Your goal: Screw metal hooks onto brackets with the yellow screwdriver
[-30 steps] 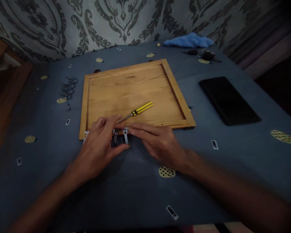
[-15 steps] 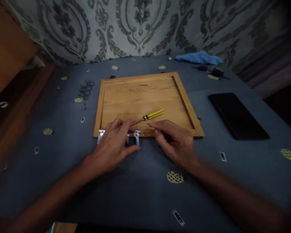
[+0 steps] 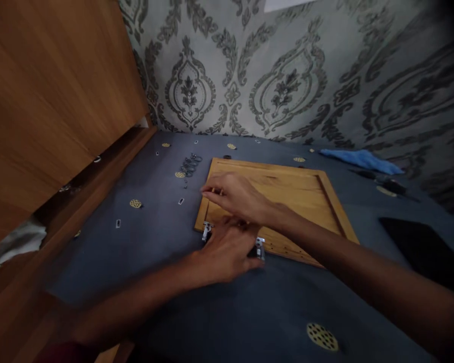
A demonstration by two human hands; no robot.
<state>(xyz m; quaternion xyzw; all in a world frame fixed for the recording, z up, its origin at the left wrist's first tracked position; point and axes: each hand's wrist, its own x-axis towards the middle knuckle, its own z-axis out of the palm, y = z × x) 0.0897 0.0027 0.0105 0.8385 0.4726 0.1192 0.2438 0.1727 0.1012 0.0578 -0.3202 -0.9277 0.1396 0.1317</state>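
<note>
A framed wooden panel lies on the dark cloth. My left hand is closed over a silver metal fitting at the panel's near edge; the fitting's two ends show on either side, its middle hidden by the hand. Above it my right hand crosses over the panel's left part, its fingers pinched together and pointing left. Anything between those fingertips is too small to make out. Beyond them lie small screws and a cluster of dark metal parts. My right hand and forearm cover the screwdriver's place.
On the right are a black flat slab, a blue cloth and a dark tool. A wooden cabinet stands close on the left. Patterned wall covering rises behind the table.
My right hand has moved left from the panel's near right edge, across my left hand. My left hand stays on the fitting. The view has turned left, and the screwdriver no longer shows.
</note>
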